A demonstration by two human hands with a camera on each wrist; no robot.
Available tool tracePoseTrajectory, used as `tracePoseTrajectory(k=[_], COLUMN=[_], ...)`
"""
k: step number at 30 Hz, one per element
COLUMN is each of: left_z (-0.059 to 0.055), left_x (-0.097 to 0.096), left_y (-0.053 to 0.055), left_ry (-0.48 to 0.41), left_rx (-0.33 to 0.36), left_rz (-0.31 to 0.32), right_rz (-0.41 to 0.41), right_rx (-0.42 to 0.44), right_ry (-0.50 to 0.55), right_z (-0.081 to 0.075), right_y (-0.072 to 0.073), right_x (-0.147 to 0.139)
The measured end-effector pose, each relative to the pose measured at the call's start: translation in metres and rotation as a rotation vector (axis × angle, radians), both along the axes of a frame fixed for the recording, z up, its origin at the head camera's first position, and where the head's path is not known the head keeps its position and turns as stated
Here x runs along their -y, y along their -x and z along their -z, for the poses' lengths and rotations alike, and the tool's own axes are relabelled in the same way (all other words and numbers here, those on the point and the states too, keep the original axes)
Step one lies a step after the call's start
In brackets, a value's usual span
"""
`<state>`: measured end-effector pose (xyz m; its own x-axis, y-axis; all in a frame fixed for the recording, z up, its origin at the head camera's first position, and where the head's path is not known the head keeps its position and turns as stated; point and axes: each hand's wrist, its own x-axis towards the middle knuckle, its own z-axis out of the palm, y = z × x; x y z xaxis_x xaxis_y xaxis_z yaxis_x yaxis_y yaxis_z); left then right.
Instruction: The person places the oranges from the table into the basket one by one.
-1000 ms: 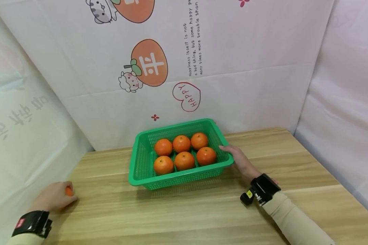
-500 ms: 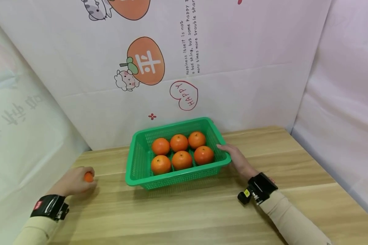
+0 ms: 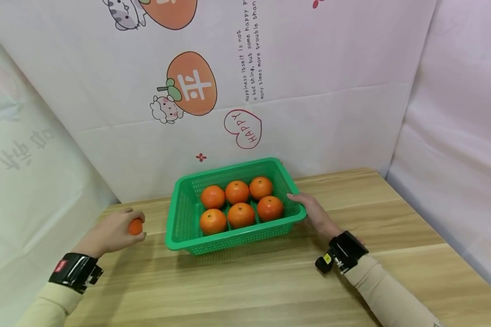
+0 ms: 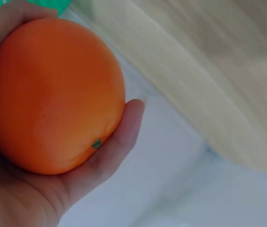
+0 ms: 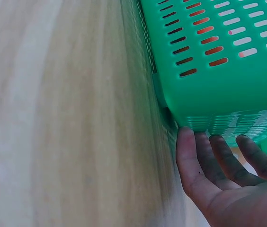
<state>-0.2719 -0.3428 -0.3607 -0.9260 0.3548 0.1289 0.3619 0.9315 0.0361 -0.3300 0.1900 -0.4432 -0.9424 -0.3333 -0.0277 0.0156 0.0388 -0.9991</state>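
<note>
In the head view my left hand [image 3: 113,232] is left of the basket, above the table, gripping an orange [image 4: 57,99]. The left wrist view has its fingers and thumb wrapped round the fruit, whose small green stem end shows. The green plastic basket [image 3: 229,236] stands in the middle with several oranges [image 3: 241,215] in two rows inside. My right hand [image 3: 316,214] holds the basket's right end, its thumb over the rim. From the right wrist view, the other fingers [image 5: 188,151] press against the perforated outer wall.
A wooden table [image 3: 245,290] carries the basket. Behind it hangs a white printed cloth [image 3: 319,131], close to the basket's far rim. More cloth closes off the left [image 3: 32,181] and right sides.
My left hand has moved right and away from me with the orange, nearer the basket's left end. The right hand keeps its hold on the basket, and the view has shifted slightly.
</note>
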Motion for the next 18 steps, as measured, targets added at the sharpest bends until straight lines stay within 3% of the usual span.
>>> tracePoseTrajectory(k=[6,14,18], left_z=[-0.016,-0.034,-0.04], left_x=[-0.025,-0.059,-0.077], left_y=[-0.006,-0.017,-0.025], left_ry=[0.01,0.003,0.016], left_rx=[-0.073,-0.102,-0.139], left_rz=[0.079,0.142,0.222], right_rz=[0.0,-0.007,-0.009], right_rx=[0.004,-0.005,-0.006], right_ry=[-0.003,0.006,0.01], right_z=[0.001,0.0,0.0], right_y=[0.0,-0.001,-0.001], right_x=[0.0,-0.001,-0.001])
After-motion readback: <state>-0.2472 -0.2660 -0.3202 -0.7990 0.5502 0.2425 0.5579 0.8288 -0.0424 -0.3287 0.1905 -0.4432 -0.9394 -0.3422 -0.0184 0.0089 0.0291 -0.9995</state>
